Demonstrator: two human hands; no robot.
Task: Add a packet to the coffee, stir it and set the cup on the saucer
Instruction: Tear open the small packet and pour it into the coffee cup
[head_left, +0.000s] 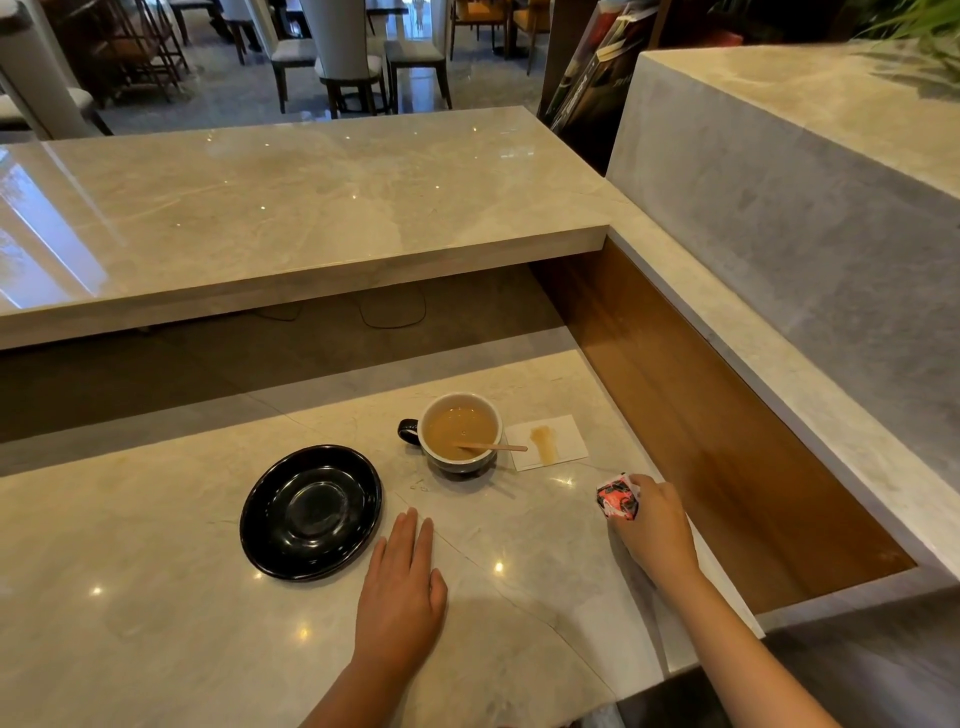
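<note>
A dark cup (460, 434) with a pale inside holds milky coffee and stands on the marble counter (156, 623), its handle pointing left. A wooden stir stick (491, 446) leans in it toward the right. The black saucer (310, 512) lies empty to the cup's lower left. My right hand (655, 530) grips a crumpled red and white packet (617, 498) just above the counter, right of the cup. My left hand (401, 592) rests flat on the counter, fingers together, between saucer and cup.
A white napkin (545, 441) with a brown stain lies just right of the cup. A raised marble ledge (291, 208) overhangs the back of the counter. A wooden side panel (727, 441) and a marble wall close the right side.
</note>
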